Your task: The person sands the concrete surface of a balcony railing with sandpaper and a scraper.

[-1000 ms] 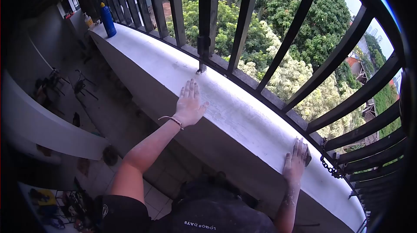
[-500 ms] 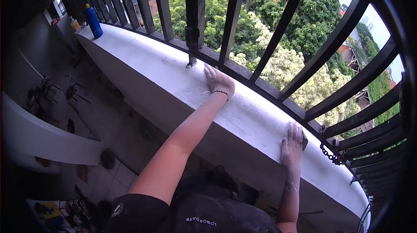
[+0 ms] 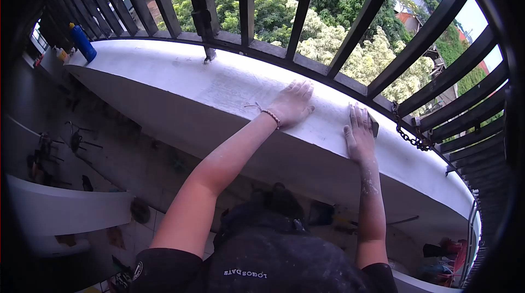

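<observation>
My left hand [image 3: 292,103] lies palm down on the white ledge [image 3: 229,88], fingers stretched toward the railing, dusted with white powder, a thin braided bracelet at the wrist. To its right, my right hand [image 3: 361,133] rests on the same ledge, its fingers extended over a dark flat block [image 3: 374,126] whose edge shows beside them. How firmly the block is held is hidden by the hand. A greyish smudged patch marks the ledge left of my left hand.
A dark metal railing [image 3: 246,6] runs behind the ledge, with a chain [image 3: 407,135] hanging at the right. A blue bottle [image 3: 82,43] stands at the ledge's left end. Stools [image 3: 76,137] stand on the floor below left. Trees show beyond the bars.
My left hand has moved right along the ledge, closer to my right hand, and its fingers now point more to the right. The view has shifted.
</observation>
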Demonstrator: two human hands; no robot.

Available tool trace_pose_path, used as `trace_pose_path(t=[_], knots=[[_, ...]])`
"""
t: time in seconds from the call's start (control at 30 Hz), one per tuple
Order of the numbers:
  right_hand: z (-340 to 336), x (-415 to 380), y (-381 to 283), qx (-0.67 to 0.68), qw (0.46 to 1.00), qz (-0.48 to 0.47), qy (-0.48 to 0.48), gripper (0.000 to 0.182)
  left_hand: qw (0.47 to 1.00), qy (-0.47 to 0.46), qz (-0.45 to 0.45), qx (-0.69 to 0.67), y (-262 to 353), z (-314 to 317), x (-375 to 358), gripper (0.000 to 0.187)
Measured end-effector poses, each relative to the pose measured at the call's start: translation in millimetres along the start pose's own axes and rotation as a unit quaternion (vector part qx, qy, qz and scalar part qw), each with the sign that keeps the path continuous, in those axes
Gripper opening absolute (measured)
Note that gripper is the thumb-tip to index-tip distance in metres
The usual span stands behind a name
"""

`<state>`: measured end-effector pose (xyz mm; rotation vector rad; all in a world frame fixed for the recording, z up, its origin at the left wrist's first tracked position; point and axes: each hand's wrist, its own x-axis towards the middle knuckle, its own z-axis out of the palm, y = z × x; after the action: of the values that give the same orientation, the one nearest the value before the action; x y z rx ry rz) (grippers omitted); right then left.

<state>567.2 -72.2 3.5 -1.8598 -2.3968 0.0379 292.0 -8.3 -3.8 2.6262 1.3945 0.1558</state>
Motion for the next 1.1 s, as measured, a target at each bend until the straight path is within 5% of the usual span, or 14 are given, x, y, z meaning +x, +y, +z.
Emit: trace_pose_path(t=[0.2,0.27,0.33,0.43,0.53,0.63,0.77,0.93,0.97,1.0,1.03,1.07,1.1], knots=[[-17,-16,-15,0.058,0.995,-0.082,-0.010,0.062,0.974,0.133,0.183,-0.026,13,19,-54,0.061],[-26,-33,-29,0.051,0.988,-0.143,0.007,0.060,0.936,0.024,0.230,-0.267,5,-13,-81,0.050],[-34,-57,-48,-0.015,0.980,-0.199,0.024,0.063,0.896,-0.139,0.101,-0.410,-15,-31,-108,0.043],[-27,-84,-56,0.041,0.976,-0.200,0.076,0.060,0.955,-0.024,0.005,-0.295,-26,-68,-127,0.048],[-9,-102,-56,0.156,0.967,-0.110,0.171,0.058,0.966,0.188,-0.169,0.059,-71,8,-107,0.073],[5,-116,-58,0.207,0.942,-0.038,0.262,0.058,0.952,0.050,-0.291,0.083,-38,-11,-72,0.091],[12,-133,-68,0.259,0.914,0.004,0.313,0.053,0.964,0.038,-0.257,0.047,38,4,-3,0.097],[-9,-159,-69,0.248,0.896,-0.053,0.364,0.053,0.998,0.031,-0.035,-0.045,172,33,54,0.100],[-17,-169,-68,0.240,0.884,-0.066,0.395,0.054,0.978,0.003,0.180,-0.107,207,53,71,0.092],[-25,-178,-65,0.232,0.871,-0.070,0.427,0.055,0.927,-0.030,0.285,-0.241,222,52,75,0.075],[-30,-184,-59,0.217,0.855,-0.064,0.467,0.056,0.831,-0.160,0.339,-0.411,232,52,79,0.065],[-33,-189,-53,0.201,0.837,-0.047,0.506,0.057,0.684,-0.283,0.375,-0.558,239,41,75,0.056],[-36,-190,-48,0.184,0.817,-0.021,0.546,0.058,0.756,-0.199,0.377,-0.496,240,33,66,0.052]])
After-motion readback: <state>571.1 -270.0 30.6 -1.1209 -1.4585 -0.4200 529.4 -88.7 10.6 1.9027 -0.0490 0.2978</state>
